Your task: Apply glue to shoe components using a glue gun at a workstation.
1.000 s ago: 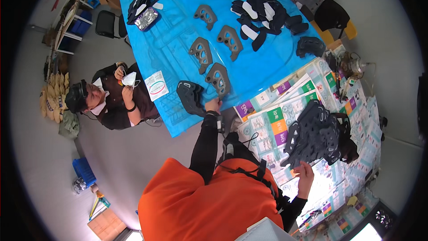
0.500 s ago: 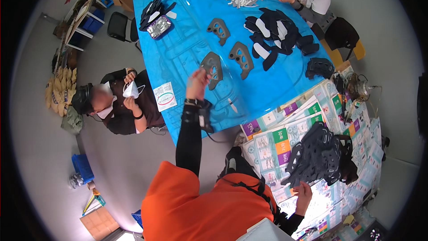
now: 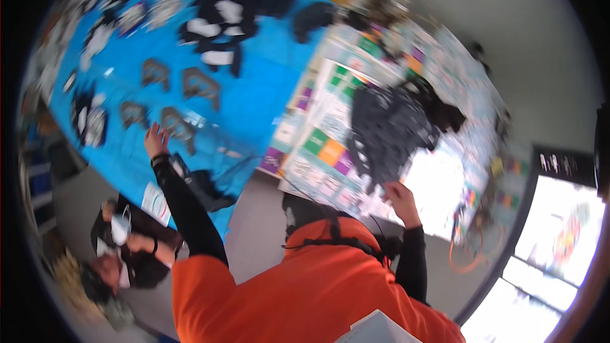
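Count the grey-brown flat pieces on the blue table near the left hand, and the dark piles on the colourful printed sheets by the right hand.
Grey-brown flat pieces on the blue table: 4, the last just beside the left hand.
Dark pile on the printed sheets, above the right hand: 1.
Total: 5. The picture is blurred, so smaller items are left out.

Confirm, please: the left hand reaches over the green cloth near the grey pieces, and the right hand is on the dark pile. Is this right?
Not quite. The head view shows the cloth is blue, not green. The left hand reaches over it near the grey pieces, and the right hand is on the dark pile.
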The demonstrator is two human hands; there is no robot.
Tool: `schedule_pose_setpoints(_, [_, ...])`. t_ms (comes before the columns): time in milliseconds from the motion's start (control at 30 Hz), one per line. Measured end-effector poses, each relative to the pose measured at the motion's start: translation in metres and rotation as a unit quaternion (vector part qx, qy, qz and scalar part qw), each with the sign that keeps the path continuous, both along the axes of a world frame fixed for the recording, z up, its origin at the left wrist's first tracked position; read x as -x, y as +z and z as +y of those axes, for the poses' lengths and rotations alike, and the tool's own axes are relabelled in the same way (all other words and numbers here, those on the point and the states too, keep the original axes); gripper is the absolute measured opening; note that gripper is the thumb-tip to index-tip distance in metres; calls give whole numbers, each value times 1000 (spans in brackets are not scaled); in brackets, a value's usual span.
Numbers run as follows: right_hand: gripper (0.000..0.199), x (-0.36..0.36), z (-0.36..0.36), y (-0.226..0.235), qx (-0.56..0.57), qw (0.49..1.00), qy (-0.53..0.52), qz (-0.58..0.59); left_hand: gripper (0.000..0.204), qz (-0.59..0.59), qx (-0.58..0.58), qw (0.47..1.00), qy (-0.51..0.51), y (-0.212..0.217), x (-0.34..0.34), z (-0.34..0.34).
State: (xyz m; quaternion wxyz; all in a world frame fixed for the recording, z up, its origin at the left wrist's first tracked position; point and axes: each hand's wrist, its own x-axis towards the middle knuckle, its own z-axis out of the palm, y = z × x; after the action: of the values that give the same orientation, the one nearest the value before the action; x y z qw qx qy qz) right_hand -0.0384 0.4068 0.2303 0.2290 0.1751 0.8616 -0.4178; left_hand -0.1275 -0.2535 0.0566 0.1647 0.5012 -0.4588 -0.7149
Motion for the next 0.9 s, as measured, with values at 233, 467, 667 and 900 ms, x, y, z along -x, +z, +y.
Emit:
schedule_pose_setpoints(233, [25,-29,33,-4,28,998,-45,-21,41,46,-41,910,-411,8,13,296])
schedule_pose_setpoints(467, [25,-78,102,-18,35,996,-76,-18,41,-24,295,774,-559,-31,-13,499])
schedule_pose_setpoints(667, [24,-105,171,-45,97,994,-52,-20,38,-184,335,837,-391,-55,-19,530])
schedule_pose_setpoints(900, [28,-104,231,-51,193,981,-2,16,12,8,608,729,-313,105,-82,564])
